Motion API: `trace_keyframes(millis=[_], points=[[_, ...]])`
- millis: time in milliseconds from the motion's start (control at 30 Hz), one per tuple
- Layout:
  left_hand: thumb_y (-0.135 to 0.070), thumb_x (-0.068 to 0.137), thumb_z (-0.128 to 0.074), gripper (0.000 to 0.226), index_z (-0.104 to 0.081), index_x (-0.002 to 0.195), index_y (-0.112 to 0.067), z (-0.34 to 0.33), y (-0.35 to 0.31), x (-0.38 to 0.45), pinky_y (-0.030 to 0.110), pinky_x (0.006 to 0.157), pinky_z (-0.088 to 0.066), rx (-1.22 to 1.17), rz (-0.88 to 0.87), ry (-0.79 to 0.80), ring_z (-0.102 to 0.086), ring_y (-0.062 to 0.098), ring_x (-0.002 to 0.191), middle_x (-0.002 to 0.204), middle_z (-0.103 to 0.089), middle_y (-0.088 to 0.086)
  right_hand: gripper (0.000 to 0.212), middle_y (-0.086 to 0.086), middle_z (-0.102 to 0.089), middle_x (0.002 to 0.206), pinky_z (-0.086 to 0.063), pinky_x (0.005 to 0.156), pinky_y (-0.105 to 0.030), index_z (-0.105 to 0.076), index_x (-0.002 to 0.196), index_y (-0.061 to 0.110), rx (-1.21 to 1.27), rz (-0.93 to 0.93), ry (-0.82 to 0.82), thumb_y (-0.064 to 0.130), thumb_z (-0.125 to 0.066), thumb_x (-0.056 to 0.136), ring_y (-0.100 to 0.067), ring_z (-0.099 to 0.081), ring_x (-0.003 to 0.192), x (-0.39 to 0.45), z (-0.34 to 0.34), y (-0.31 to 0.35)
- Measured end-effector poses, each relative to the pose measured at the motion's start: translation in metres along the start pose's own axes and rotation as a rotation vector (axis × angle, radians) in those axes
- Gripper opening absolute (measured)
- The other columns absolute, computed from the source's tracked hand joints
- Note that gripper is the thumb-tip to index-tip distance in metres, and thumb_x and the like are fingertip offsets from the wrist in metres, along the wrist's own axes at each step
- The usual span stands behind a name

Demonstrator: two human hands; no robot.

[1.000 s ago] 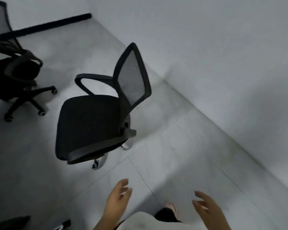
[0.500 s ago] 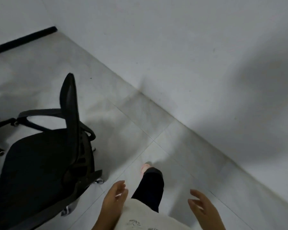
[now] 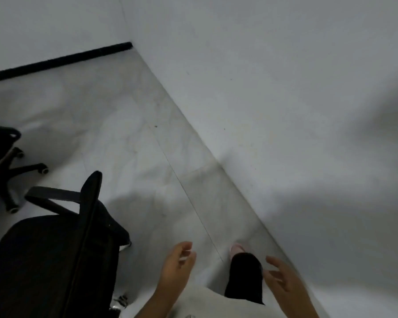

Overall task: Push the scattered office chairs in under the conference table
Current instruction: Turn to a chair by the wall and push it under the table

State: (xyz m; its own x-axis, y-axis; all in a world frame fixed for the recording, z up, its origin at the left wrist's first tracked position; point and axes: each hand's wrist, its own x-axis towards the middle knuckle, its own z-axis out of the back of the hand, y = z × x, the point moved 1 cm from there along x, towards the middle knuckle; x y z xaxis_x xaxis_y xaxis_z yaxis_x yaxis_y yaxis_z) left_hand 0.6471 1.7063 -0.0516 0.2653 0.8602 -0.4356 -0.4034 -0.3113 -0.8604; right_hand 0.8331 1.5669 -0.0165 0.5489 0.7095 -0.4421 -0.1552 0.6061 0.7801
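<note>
Both my left hand and right hand hang loose-fingered, holding nothing (frame blurred, fingers perhaps slightly curled), nearest black office chair just beside my left, untouched.

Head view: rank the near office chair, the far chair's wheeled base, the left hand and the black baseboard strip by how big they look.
1. Near office chair, cropped by the frame and closest.
2. Black baseboard strip: long but thin.
3. Far chair's wheeled base, partly cut off.
4. Left hand.
Strip versus base is unsure; distance skews all of this.
</note>
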Motion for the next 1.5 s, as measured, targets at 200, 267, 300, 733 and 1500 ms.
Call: trace_keyframes(millis=[200, 267, 300, 733, 1500], points=[[0.000, 0.087, -0.053, 0.019, -0.051, 0.101, -0.013, -0.012, -0.018, 0.063, -0.003, 0.061, -0.040, -0.116, 0.118, -0.283, -0.050, 0.001, 0.081, 0.099, -0.053, 0.004, 0.027, 0.007, -0.059, 0.102, -0.040, 0.076, -0.002, -0.052, 0.084, 0.064, -0.248, 0.210, 0.309, 0.074, -0.059, 0.060, -0.004, -0.056, 0.088, 0.153, 0.013, 0.065], [-0.003, 0.089, -0.051, 0.020, -0.050, 0.107, -0.012, -0.013, -0.026, 0.074, -0.005, 0.063, -0.039, -0.161, 0.131, -0.373, -0.049, 0.000, 0.086, 0.102, -0.053, 0.002, 0.043, 0.005, -0.056, 0.101, -0.037, 0.071, 0.005, -0.056, 0.102, 0.048, -0.348, 0.336, 0.413, 0.068, -0.060, 0.065, -0.009, -0.058, 0.093, 0.199, 0.009, 0.088], [-0.004, 0.090, -0.050, 0.020, -0.050, 0.107, -0.013, -0.013, -0.030, 0.077, -0.004, 0.064, -0.039, -0.188, 0.143, -0.422, -0.049, -0.001, 0.087, 0.102, -0.053, 0.001, 0.039, 0.000, -0.055, 0.104, -0.038, 0.070, 0.005, -0.055, 0.111, 0.031, -0.395, 0.361, 0.506, 0.043, -0.065, 0.076, -0.015, -0.056, 0.098, 0.219, 0.004, 0.101], [-0.013, 0.088, -0.054, 0.021, -0.050, 0.096, -0.032, 0.043, -0.039, 0.020, -0.002, 0.069, -0.042, -0.436, 0.186, -1.265, -0.056, -0.003, 0.093, 0.103, -0.056, -0.012, 0.063, -0.013, -0.057, 0.118, -0.024, 0.096, -0.009, -0.056, 0.115, 0.001, -0.531, 1.199, 0.927, 0.053, -0.041, 0.083, -0.011, -0.044, 0.114, 0.223, -0.194, 0.240], [-0.072, 0.079, -0.029, 0.068, -0.069, 0.068, -0.018, 0.204, 0.016, 0.030, 0.019, 0.050, -0.043, 0.740, 0.541, -1.339, -0.060, 0.015, 0.056, 0.065, -0.066, -0.004, 0.075, -0.001, -0.071, 0.069, -0.029, 0.072, -0.030, -0.070, 0.071, 0.011, -0.479, 2.017, 0.798, 0.063, -0.018, 0.088, -0.009, -0.046, 0.079, 0.189, -0.414, 0.307]])
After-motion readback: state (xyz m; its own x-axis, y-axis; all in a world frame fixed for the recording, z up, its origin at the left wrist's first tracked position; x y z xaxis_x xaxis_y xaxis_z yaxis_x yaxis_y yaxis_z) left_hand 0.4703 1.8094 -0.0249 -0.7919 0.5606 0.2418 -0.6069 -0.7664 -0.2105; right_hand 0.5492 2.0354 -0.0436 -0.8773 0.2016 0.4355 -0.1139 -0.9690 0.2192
